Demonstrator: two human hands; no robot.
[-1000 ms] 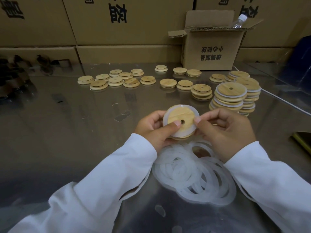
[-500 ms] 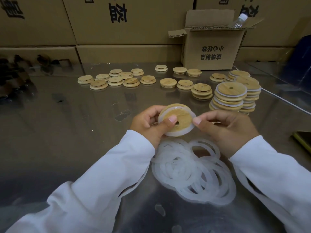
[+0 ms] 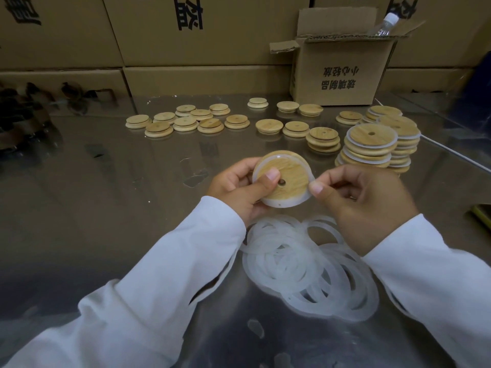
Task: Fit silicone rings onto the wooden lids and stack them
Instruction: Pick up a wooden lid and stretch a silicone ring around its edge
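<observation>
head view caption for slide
The left hand holds a wooden lid, the right hand pinches its silicone ring above loose rings

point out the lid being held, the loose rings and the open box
lid (image 3: 293, 170): head view, bare wood face above the hole
loose rings (image 3: 292, 264): head view, overlapping bands mid-pile
open box (image 3: 342, 75): head view, printed front wall

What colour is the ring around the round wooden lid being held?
Translucent white silicone ring, clearest in the head view.

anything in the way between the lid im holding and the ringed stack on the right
Nothing visible. The lid, held by left hand and right hand, sits short of the ringed stack, with only bare table between them.
</observation>
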